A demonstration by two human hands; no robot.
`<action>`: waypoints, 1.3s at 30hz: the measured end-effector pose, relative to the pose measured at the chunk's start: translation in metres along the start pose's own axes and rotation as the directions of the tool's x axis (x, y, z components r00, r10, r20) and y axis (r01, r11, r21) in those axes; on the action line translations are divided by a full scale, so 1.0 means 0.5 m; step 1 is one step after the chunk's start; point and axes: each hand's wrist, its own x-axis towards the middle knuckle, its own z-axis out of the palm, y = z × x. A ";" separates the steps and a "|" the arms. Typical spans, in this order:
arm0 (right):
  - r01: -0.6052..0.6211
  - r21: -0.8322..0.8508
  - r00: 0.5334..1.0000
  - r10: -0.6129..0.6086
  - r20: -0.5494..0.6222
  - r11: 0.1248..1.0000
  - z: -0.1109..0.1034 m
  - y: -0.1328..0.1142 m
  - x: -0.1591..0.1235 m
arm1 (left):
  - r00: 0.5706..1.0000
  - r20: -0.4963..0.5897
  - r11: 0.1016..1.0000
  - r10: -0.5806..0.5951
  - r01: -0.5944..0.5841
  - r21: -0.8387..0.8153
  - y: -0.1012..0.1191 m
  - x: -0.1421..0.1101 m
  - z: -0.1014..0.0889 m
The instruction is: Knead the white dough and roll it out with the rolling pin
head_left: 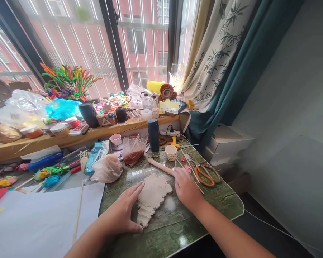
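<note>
A flattened slab of pale clay (pixel 153 191) with ragged, cracked edges lies on the dark green tabletop (pixel 174 229). My left hand (pixel 127 208) rests along the slab's left side, thumb and fingers spread apart, with the fingertips at its edge. In my right hand (pixel 186 186) is one end of a wooden rolling pin (pixel 161 167), the fingers wrapped round it. The pin slants up and left from the hand, beyond the far edge of the clay. My right palm is hidden from view.
Behind the clay stand a paper cup (pixel 171 152), a dark blue bottle (pixel 153 135) and a bag of reddish material (pixel 134 152). Orange-handled scissors (pixel 205 175) and thin sticks lie at right. White paper (pixel 43 222) covers the left side. A cluttered windowsill (pixel 118 128) runs behind.
</note>
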 end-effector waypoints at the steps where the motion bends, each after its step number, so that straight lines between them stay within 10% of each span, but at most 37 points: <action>1: 0.055 0.057 0.999 -0.055 -0.002 0.997 0.005 -0.010 0.002 | 1.000 -0.009 1.000 -0.005 0.005 0.015 0.002 0.003 0.000; 9: -0.124 0.277 0.954 0.038 0.296 0.953 0.017 -0.076 0.055 | 0.983 -0.033 0.976 0.183 -0.178 0.123 -0.001 -0.008 0.016; 17: -0.312 0.225 0.902 0.213 0.375 0.923 0.016 -0.106 0.125 | 0.994 -0.076 0.995 0.084 -0.079 0.062 -0.006 -0.018 0.034; 39: -0.156 0.005 0.919 0.143 0.367 0.988 0.022 -0.148 0.124 | 0.989 -0.134 0.998 0.060 -0.062 -0.007 -0.010 -0.021 0.049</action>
